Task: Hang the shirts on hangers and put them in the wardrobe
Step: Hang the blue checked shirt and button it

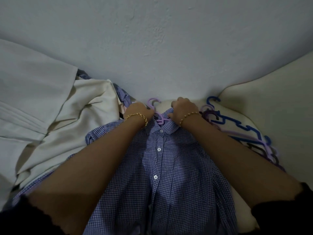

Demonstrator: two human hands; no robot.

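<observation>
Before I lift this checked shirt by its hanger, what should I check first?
1. Hook clear of the collar: the lilac hanger has its hook poking out above it: ok.
2. Collar gripped by the right hand: ok.
3. Hanger held by the left hand: fingers hidden: cannot tell.
4. Hanger arms inside both shoulders of the checked shirt: covered by cloth: cannot tell.
5. The spare hangers clear of the shirt: the pile lies close beside it: cannot tell.
</observation>
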